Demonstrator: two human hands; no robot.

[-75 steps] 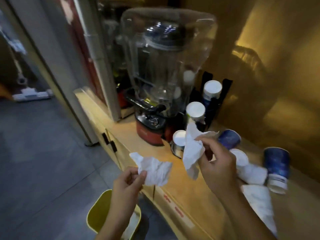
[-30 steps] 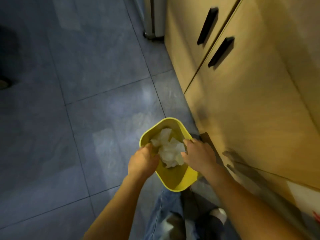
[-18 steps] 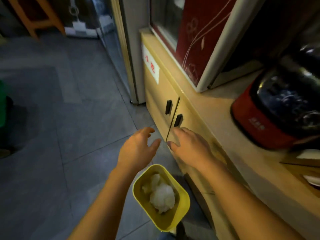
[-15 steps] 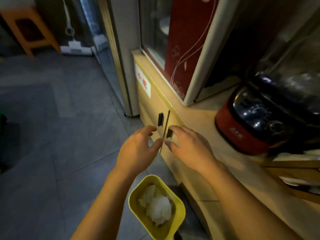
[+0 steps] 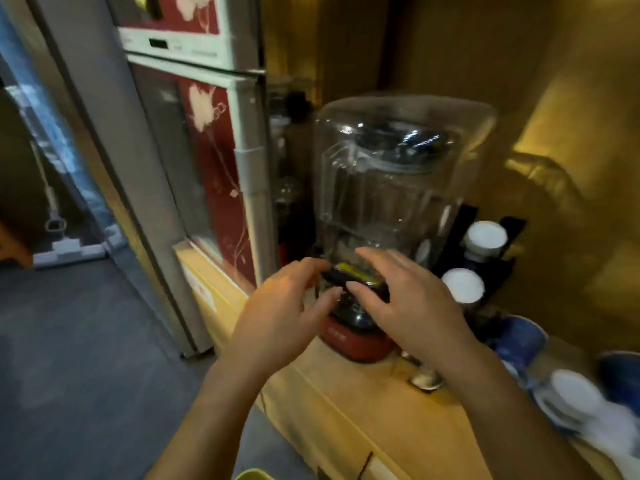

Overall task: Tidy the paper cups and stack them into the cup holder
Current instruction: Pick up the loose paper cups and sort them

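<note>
Blue paper cups lie scattered on the wooden counter (image 5: 349,407) at the right: one on its side (image 5: 519,337), another at the far right edge (image 5: 620,379), and one showing its white base (image 5: 571,393). A black cup holder (image 5: 498,258) stands behind the blender, with two white cup bottoms (image 5: 485,237) (image 5: 462,285) in it. My left hand (image 5: 280,317) and my right hand (image 5: 408,303) hover side by side in front of the blender, both empty with fingers spread.
A large blender with a clear cover and red base (image 5: 356,341) stands on the counter. A red and white cabinet appliance (image 5: 207,140) is at the left. White tissue (image 5: 609,434) lies by the cups. The yellow bin's rim (image 5: 252,474) shows at the bottom edge.
I dropped the crumpled tissues into the yellow bin on the floor. Both hands came up empty, and my view rose from the bin back to the counter.
</note>
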